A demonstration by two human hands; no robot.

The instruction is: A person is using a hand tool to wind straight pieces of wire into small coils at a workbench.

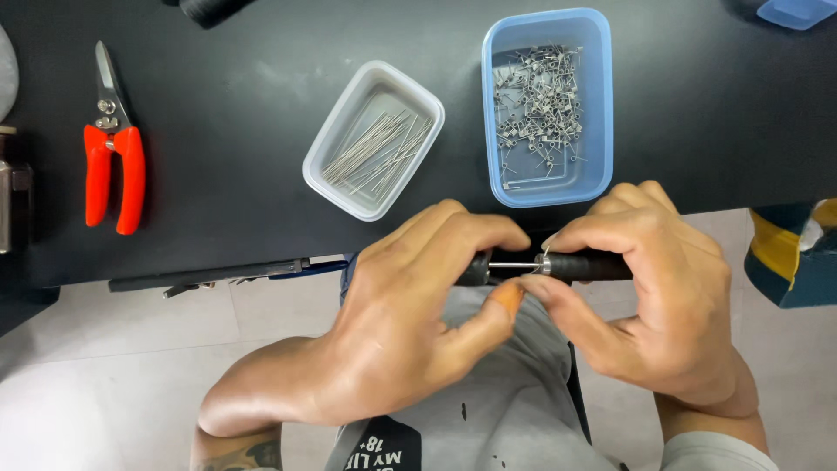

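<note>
I pinched the black-handled winding tool (558, 264) in both hands, left hand (410, 323) closed on one end, right hand (663, 305) on the other, steadying its thin steel rod (514, 264) between them. At twelve o'clock, a clear tub (323, 174) held straight wires (375, 153); the blue tub (602, 105) held coiled pieces (536, 96).

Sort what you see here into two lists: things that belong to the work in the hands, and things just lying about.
In use:
left hand
right hand
black-handled winding tool
thin wire
clear tray of straight wires
blue tray of coiled wire pieces

Lying about:
red-handled cutters
dark tool at the table's edge
</note>
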